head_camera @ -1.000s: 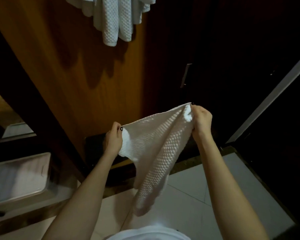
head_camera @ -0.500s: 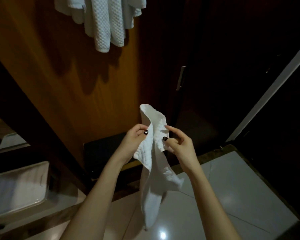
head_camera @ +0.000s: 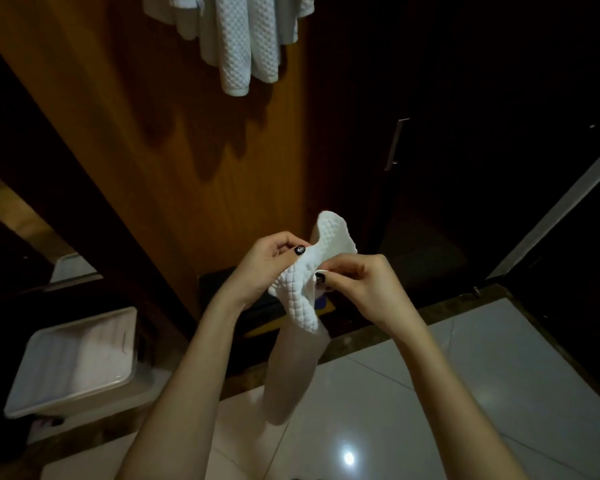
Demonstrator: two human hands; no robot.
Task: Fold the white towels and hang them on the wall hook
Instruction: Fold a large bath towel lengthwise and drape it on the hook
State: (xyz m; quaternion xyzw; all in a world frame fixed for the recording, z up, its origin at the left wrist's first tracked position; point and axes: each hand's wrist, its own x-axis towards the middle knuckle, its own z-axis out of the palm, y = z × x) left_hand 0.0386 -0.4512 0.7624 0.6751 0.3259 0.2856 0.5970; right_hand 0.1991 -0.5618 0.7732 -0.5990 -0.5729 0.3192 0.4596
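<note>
A white waffle-weave towel hangs folded lengthwise between my hands, its lower part dangling toward the floor. My left hand pinches its upper edge from the left. My right hand pinches the same edge from the right, thumbs nearly touching. A rounded corner of the towel sticks up above both hands. Several white towels hang on the wooden wall at the top; the hook itself is hidden behind them.
A white plastic bin stands on the floor at the left. Glossy white floor tiles spread below. A dark cabinet door with a metal handle is at the right. A dark low object sits at the wall's base.
The towel was spread wide between my hands a second ago. My hands have come together, folding it lengthwise, and now pinch the edges close to one another.
</note>
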